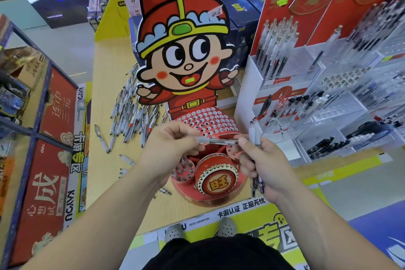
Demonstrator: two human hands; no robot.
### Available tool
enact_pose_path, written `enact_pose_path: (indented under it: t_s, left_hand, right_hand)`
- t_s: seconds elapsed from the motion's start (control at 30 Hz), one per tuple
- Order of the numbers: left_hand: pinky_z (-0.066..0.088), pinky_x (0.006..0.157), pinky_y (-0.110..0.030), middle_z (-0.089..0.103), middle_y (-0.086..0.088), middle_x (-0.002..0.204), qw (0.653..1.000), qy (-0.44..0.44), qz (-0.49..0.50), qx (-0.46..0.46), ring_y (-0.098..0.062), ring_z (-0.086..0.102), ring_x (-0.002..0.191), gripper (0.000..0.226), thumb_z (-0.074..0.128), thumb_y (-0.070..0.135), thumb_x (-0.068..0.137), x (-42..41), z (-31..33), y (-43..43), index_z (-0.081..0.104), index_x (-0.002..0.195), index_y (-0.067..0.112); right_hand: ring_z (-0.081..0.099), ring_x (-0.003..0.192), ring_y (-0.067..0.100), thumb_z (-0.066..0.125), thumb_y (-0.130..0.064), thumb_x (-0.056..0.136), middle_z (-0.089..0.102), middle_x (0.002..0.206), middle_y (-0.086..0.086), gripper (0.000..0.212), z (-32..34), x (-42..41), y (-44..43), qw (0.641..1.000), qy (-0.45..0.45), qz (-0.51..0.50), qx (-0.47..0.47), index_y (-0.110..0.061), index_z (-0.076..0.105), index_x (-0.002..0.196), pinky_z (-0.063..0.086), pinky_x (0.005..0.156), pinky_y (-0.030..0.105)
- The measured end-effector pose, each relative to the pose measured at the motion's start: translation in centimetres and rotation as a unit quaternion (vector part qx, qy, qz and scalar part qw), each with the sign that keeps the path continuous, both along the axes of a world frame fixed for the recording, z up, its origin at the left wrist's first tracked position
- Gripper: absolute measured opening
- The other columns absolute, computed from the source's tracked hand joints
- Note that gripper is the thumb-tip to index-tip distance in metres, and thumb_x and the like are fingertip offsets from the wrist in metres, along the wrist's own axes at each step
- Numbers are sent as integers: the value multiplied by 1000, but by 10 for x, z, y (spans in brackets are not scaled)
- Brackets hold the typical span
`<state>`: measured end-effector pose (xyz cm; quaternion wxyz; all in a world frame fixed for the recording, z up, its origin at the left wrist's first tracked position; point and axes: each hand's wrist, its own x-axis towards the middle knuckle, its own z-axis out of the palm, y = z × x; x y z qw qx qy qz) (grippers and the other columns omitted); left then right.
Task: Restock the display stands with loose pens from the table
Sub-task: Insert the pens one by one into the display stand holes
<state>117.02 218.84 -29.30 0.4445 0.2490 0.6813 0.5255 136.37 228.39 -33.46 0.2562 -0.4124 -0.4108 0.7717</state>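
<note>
A red cartoon-figure display stand (203, 123) with rows of round pen holes stands on the wooden table (105, 85). Over its lower tiers, my left hand (168, 144) pinches one end of a clear pen (217, 140) lying level between both hands. My right hand (260, 164) touches the pen's other end with its fingertips and grips a bundle of several pens (255, 136) that sticks out above and below the fist. A heap of loose pens (131, 116) lies on the table left of the stand.
A clear acrylic pen rack (328, 98) with red backing boards fills the right side. Red boxes sit on a blue shelf (50, 138) at the left. Dark blue boxes (243, 19) stand behind the figure. The table's front edge is close to my feet.
</note>
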Motion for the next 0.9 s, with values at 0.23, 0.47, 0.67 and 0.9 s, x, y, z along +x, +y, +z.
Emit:
enact_pose_path:
  t_s: [0.23,0.47,0.67,0.9]
  left_hand:
    - [57,87,-54,78,-11,92,975,52,-193,-95,-34,74,87,32,73,-8,86,-9,-1,-3,74,109,14]
    - [53,65,-32,79,0,91,971,80,-212,-77,-11,68,72,18,64,19,100,0,-1,0,81,93,22]
    - [51,58,-28,72,-2,75,966,105,-233,-42,-13,60,62,16,70,8,94,-10,-7,-5,78,105,17]
    - [59,82,-55,74,0,89,982,152,-108,-14,-25,74,84,33,70,6,94,-18,-10,-9,62,115,31]
  right_hand:
    - [36,47,13,68,-12,97,55,74,19,2,6,-11,4,994,-59,21,88,-11,69,95,30,44,25]
    - [35,46,14,69,-11,96,44,52,-4,13,7,-25,-5,978,-64,128,151,-19,73,105,31,46,28]
    - [37,47,8,70,-11,96,46,51,-14,15,1,-31,-11,974,-78,120,174,-22,73,107,33,47,22]
    - [35,47,11,59,-11,102,64,73,3,20,9,-31,-5,990,-55,71,105,-22,70,115,28,45,24]
